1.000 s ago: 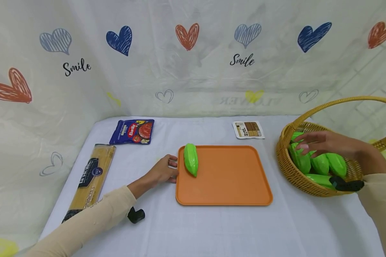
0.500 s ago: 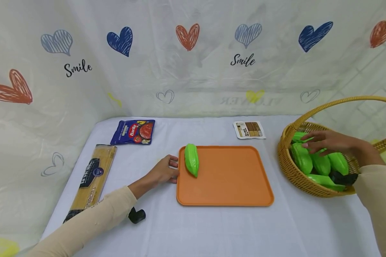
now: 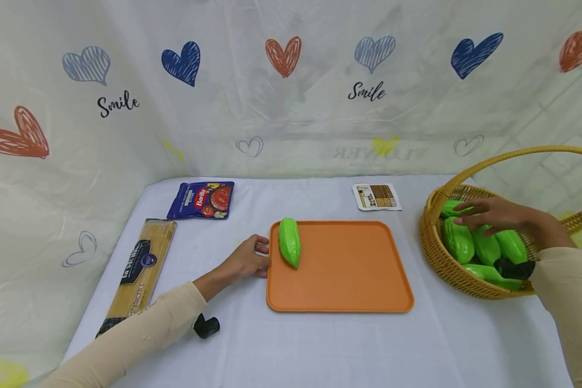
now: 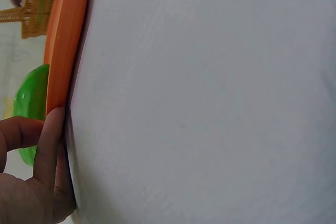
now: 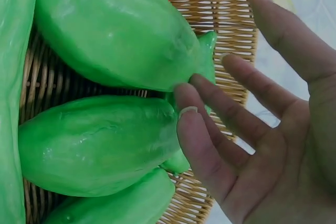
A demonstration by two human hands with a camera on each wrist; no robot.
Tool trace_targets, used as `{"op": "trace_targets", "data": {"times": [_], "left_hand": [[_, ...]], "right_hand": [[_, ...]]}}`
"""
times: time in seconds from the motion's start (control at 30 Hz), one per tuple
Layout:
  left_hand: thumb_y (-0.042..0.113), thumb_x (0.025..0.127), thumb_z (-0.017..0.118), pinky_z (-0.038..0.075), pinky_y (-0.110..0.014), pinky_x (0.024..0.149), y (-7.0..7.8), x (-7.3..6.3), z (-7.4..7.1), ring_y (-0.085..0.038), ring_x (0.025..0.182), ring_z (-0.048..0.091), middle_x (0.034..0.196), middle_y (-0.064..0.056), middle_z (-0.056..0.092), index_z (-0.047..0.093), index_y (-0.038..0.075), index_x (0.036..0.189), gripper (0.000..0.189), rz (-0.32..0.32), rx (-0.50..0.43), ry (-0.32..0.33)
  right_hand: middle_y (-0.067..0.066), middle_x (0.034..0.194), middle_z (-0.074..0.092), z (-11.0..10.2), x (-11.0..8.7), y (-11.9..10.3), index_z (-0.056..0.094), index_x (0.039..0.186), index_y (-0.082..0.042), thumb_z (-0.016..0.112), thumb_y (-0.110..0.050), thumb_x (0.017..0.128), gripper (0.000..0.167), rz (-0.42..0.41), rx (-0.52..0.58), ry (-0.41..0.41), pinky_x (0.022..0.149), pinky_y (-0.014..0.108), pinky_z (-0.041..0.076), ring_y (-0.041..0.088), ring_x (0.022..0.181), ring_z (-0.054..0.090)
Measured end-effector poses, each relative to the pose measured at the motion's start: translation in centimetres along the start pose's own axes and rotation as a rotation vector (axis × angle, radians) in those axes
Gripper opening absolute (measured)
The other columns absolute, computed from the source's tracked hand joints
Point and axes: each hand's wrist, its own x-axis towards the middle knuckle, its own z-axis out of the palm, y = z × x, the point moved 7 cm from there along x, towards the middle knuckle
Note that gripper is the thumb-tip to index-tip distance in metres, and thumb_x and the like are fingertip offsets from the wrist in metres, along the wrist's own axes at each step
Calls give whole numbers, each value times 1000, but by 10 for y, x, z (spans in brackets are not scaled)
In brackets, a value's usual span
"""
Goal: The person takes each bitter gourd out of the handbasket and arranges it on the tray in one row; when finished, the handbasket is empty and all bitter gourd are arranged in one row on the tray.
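Note:
My left hand (image 3: pixel 247 257) rests its fingertips against the left edge of an orange tray (image 3: pixel 344 269). A glossy green, ridged fruit with a pointed end (image 3: pixel 289 242) lies on the tray, close to that edge. In the left wrist view, a fingertip meets the tray's outer wall (image 4: pixel 67 40). Over the wicker basket (image 3: pixel 431 245) at the right, my right hand (image 3: pixel 499 214) hovers with its fingers spread. Several similar green fruits (image 3: pixel 458 241) lie in the basket. In the right wrist view, the fingertips are right at the end of one green fruit (image 5: pixel 100 145), with nothing gripped.
A blue Barilla pouch (image 3: pixel 201 200) and a spaghetti pack (image 3: pixel 140 269) lie at the left. A small white and brown packet (image 3: pixel 376 196) lies behind the tray. The basket's tall handle (image 3: pixel 519 152) arches beyond the right hand. The left forearm partly covers the spaghetti pack.
The right hand has moved slightly within the basket, its wrist shifting a little left. The left hand, the tray and the fruit on it look unchanged.

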Motion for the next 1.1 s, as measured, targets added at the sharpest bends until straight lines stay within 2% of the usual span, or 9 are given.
{"op": "trace_targets", "data": {"times": [0.1,0.2,0.63,0.9,1.1], "left_hand": [[0,87,66,65,-31,70,0,0,0,-23,91,66,124,-14,53,44,6,141,58,2,5,-1],[0,87,66,65,-31,70,1,-1,0,-22,91,66,124,-13,53,45,6,141,58,-1,7,1],[2,87,67,65,-30,69,0,-1,0,-22,90,66,124,-12,54,45,7,141,58,-5,19,11],[2,87,67,65,-31,69,0,0,0,-22,90,66,123,-12,54,46,7,141,58,-2,11,11],[2,87,67,65,-31,69,1,-1,-1,-21,89,66,123,-12,54,45,7,141,59,-7,9,14]], "right_hand": [[41,148,36,0,1,0,27,150,8,54,-33,103,68,-22,-12,14,86,48,62,46,121,56],[42,147,35,0,1,1,29,149,10,55,-32,103,68,-27,-27,30,87,50,61,51,125,52],[41,144,40,6,5,-3,33,147,11,56,-31,103,65,-34,-28,33,90,48,61,46,122,57],[41,144,40,14,13,-10,34,147,10,61,-34,99,70,-29,-35,10,89,48,61,50,126,53],[48,142,35,20,22,-20,23,149,16,63,-36,98,82,-4,-73,-25,90,48,62,56,127,49]]}}
